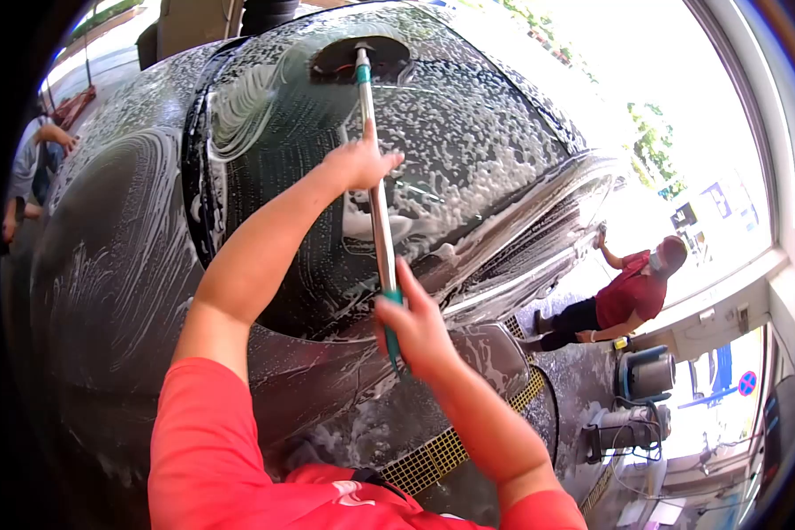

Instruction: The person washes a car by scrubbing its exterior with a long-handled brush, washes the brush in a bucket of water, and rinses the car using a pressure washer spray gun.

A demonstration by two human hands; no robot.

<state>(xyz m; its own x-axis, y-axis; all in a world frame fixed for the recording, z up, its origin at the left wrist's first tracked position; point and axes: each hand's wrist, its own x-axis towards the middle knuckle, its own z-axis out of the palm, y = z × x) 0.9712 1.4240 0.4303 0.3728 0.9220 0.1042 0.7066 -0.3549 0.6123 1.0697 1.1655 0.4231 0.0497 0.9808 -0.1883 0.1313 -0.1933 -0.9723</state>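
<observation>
A long-handled car-wash mop [380, 225] with a silver pole and green grips reaches up across the car. Its dark, wide head [340, 58] rests on the foamy glass near the top of the view. My left hand [359, 165] is closed round the upper part of the pole. Lower down, my right hand [418, 325] is wrapped round the green grip at the pole's end. The dark car [115, 265] under the mop is covered in white suds, with wiped streaks on its glass [296, 203] and body panels.
A person in a red shirt [632, 291] touches the car's right side. Another person [37, 168] stands at the far left. Yellow floor grating [428, 461] runs beside the car. Vacuum-like machines [647, 374] stand on the wet floor at right.
</observation>
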